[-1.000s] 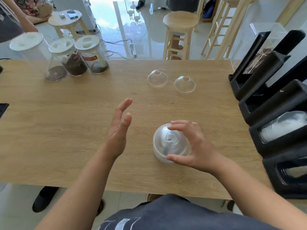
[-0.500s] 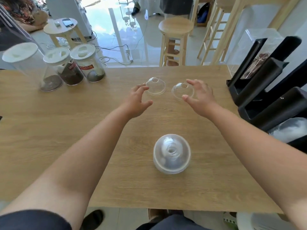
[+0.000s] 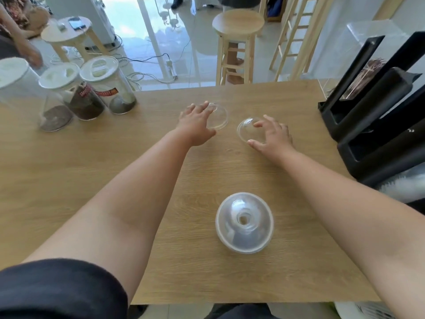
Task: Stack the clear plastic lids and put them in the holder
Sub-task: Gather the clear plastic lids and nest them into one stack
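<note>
A stack of clear dome lids [image 3: 244, 223] stands on the wooden table [image 3: 69, 180] near its front edge, between my forearms. Two single clear lids lie farther back. My left hand [image 3: 196, 124] rests its fingers over the left lid [image 3: 219, 116]. My right hand [image 3: 271, 134] has thumb and fingers around the right lid [image 3: 247, 130], which tilts slightly. The black lid holder [image 3: 377, 125] with slanted slots stands at the table's right edge; more lids [image 3: 404, 185] lie in a lower slot.
Three clear jars with white tops [image 3: 87, 93] holding dark powder stand at the back left. A wooden stool [image 3: 238, 42] and a ladder frame are behind the table. A clear box [image 3: 358, 58] sits behind the holder.
Both hands left the stack and reached to the back of the table. They now close on the two single lids; the right lid has tipped up a little.
</note>
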`<action>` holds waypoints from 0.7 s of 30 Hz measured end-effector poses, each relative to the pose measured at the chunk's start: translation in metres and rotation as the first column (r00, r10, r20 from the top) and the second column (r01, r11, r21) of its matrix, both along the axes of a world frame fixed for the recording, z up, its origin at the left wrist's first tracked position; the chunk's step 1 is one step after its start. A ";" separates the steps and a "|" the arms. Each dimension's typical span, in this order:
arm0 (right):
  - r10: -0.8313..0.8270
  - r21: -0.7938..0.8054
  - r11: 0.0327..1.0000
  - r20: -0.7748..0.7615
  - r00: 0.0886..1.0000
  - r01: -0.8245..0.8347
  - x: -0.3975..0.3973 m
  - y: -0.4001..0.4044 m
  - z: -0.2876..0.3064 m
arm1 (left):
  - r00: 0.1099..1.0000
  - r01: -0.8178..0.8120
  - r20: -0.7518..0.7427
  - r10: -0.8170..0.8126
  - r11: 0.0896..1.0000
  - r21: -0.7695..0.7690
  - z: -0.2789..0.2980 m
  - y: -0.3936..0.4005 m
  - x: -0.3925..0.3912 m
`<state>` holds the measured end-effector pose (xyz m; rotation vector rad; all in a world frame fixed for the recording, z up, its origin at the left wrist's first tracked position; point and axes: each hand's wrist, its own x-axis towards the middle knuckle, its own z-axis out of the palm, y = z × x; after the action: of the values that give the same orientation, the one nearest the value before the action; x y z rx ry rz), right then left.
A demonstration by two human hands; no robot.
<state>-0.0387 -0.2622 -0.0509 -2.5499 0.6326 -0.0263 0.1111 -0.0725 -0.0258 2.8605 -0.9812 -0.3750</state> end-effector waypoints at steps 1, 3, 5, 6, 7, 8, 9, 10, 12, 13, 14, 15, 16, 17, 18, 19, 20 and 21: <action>0.014 0.003 1.000 0.022 1.000 -0.015 -0.004 0.002 -0.003 | 1.000 0.001 -0.010 -0.001 1.000 0.016 -0.003 0.001 0.001; 0.040 0.015 0.999 0.061 0.997 -0.041 -0.011 0.004 -0.008 | 1.000 -0.008 -0.016 0.008 1.000 0.008 -0.006 0.006 -0.001; 0.043 0.035 0.998 0.098 0.994 -0.047 -0.016 0.006 -0.012 | 1.000 -0.013 0.027 0.014 0.999 -0.034 -0.006 0.012 -0.009; 0.040 0.040 0.998 0.117 0.992 -0.045 -0.019 0.007 -0.013 | 0.999 -0.005 0.052 0.007 0.999 -0.042 -0.005 0.015 -0.013; 0.035 0.048 0.998 0.133 0.990 -0.042 -0.021 0.009 -0.014 | 0.998 0.006 0.065 -0.004 0.999 -0.040 -0.004 0.017 -0.017; 0.028 0.057 0.998 0.145 0.989 -0.037 -0.025 0.011 -0.015 | 0.998 0.013 0.068 -0.010 0.999 -0.036 -0.003 0.020 -0.020; 0.019 0.066 0.997 0.153 0.988 -0.029 -0.028 0.013 -0.015 | 0.998 0.009 0.067 -0.006 0.999 -0.039 -0.001 0.021 -0.022; 0.008 0.072 0.997 0.160 0.987 -0.020 -0.032 0.015 -0.014 | 0.998 0.000 0.067 0.004 0.999 -0.050 0.002 0.021 -0.022; -0.026 0.086 0.996 0.182 0.983 0.011 -0.039 0.018 -0.014 | 0.998 -0.009 0.067 0.014 0.997 -0.071 0.007 0.016 -0.018; -0.054 0.107 0.994 0.194 0.980 0.034 -0.043 0.020 -0.014 | 0.998 -0.003 0.066 0.008 0.997 -0.075 0.009 0.012 -0.017; -0.087 0.136 0.989 0.201 0.976 0.060 -0.047 0.021 -0.014 | 0.998 0.005 0.064 0.000 0.997 -0.075 0.010 0.008 -0.015; -0.118 0.160 0.983 0.201 0.972 0.086 -0.051 0.022 -0.014 | 0.998 0.011 0.057 -0.007 0.997 -0.073 0.010 0.003 -0.014; -0.137 0.170 0.980 0.202 0.970 0.103 -0.055 0.022 -0.015 | 0.999 0.010 0.043 -0.007 0.998 -0.069 0.010 -0.002 -0.014; -0.147 0.169 0.979 0.201 0.968 0.114 -0.058 0.022 -0.016 | 1.000 0.003 0.023 -0.001 0.998 -0.062 0.008 -0.006 -0.013; -0.152 0.164 0.979 0.201 0.968 0.120 -0.061 0.021 -0.017 | 1.000 -0.010 0.001 0.010 0.999 -0.052 0.005 -0.009 -0.013; -0.154 0.157 0.980 0.204 0.967 0.123 -0.064 0.020 -0.017 | 0.999 -0.028 -0.022 0.027 0.999 -0.046 0.002 -0.011 -0.013; -0.154 0.149 0.981 0.209 0.966 0.124 -0.066 0.019 -0.017 | 0.998 -0.050 -0.045 0.048 0.998 -0.050 -0.002 -0.012 -0.013; -0.155 0.144 0.982 0.213 0.965 0.126 -0.067 0.017 -0.017 | 0.995 -0.077 -0.067 0.072 0.995 -0.071 -0.005 -0.012 -0.013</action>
<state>-0.1058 -0.2448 -0.0677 -2.3301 0.7004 -0.3078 0.0981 -0.0842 -0.0305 2.7913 -0.8561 -0.4124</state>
